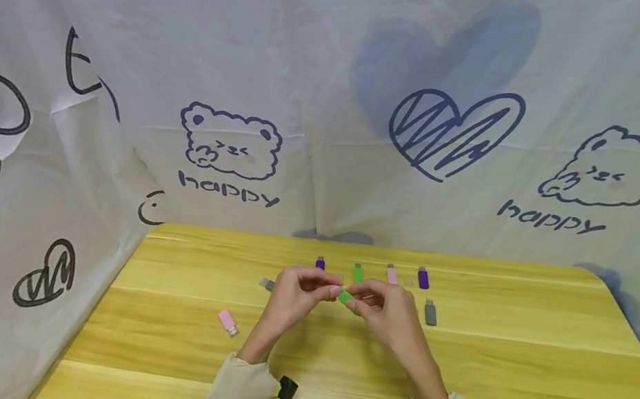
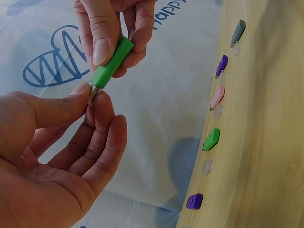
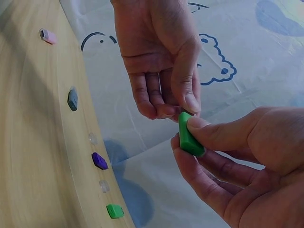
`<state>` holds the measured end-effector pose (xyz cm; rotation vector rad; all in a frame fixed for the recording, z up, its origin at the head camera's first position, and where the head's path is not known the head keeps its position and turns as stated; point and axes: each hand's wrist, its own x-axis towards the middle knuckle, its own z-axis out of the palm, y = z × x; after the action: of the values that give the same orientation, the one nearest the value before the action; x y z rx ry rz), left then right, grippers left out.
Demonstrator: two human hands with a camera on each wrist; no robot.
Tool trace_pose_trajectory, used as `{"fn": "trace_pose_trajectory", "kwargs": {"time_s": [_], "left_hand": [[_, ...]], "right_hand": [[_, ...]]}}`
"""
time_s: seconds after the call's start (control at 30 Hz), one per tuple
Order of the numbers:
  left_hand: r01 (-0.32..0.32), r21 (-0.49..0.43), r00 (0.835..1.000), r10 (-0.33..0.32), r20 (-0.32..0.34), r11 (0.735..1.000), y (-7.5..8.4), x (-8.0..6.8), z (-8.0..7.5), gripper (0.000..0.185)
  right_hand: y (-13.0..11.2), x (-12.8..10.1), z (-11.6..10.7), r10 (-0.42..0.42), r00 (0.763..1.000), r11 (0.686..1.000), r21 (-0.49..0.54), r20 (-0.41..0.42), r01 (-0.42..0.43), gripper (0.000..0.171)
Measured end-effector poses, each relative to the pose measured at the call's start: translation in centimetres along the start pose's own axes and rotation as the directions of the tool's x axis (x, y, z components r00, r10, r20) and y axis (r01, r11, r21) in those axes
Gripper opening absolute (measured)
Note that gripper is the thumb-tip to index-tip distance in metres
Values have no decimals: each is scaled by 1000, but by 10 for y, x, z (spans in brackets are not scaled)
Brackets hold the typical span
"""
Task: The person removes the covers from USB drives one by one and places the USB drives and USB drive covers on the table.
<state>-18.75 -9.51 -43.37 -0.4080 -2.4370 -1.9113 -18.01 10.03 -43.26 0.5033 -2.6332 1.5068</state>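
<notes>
Both hands meet above the table around one green USB flash drive (image 2: 113, 61). My right hand (image 1: 387, 308) pinches its green body between thumb and fingers. At the other end, thumb and fingertips of my left hand (image 1: 297, 293) pinch the metal plug (image 2: 93, 94). Whether a clear cap covers that plug I cannot tell, as the fingertips hide part of it. On the table behind the hands lie a second green flash drive (image 1: 358, 273), a pink one (image 1: 392, 274) and a purple one (image 1: 423, 278).
Another purple drive (image 1: 320, 263) lies behind the left hand, with a grey one (image 1: 267, 284) beside it. A pink drive (image 1: 228, 322) is farther left, a grey one (image 1: 430, 313) right. Small clear pieces (image 2: 207, 167) lie between drives. A printed cloth (image 1: 326, 159) hangs behind the table.
</notes>
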Motion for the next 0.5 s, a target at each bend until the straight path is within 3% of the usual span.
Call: {"fn": "trace_pose_trajectory", "kwargs": {"time_s": [0.1,0.23,0.5], "left_hand": [[9,5,998,-9,-61,1000,-13,3,-6,11],[12,-17,986,-15,-165,1000,-18,2,-20,9],[3,-37,993,-8,-121,999,-21,3,-29,10]], "right_hand": [[1,0,-3,43,999,999,-21,15,-42,12],[6,-2,-12,95,995,994,-51,-3,-95,11],[20,0,-24,100,993,995,14,-68,-99,21]]}}
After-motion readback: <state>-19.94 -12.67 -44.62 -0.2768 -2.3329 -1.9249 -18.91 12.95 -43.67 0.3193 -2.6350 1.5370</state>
